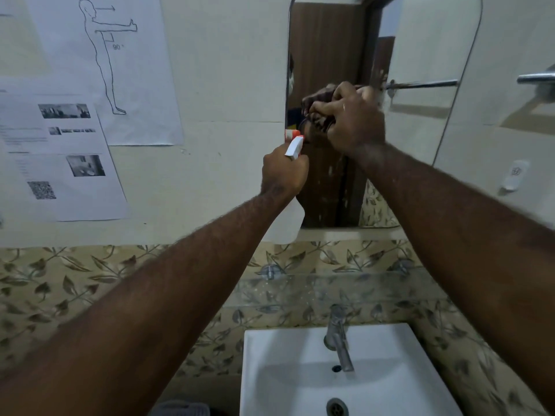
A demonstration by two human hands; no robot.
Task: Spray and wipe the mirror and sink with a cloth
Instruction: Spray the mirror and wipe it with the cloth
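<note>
The arched mirror [420, 55] hangs on the wall above a white sink [300, 385]. My left hand [282, 175] grips a white spray bottle [286, 226] with a white and orange nozzle, held at the mirror's lower left edge. My right hand [354, 121] is pressed against the mirror glass, clutching a dark patterned cloth [318, 121] that is bunched under the fingers. The cloth lies flat against the glass and is partly hidden by my hand and its reflection.
A metal faucet [338, 337] stands at the sink's back. A glass shelf [330, 286] runs below the mirror. Printed paper sheets [60, 145] are taped to the left wall. A metal towel bar [537, 78] juts out at the right.
</note>
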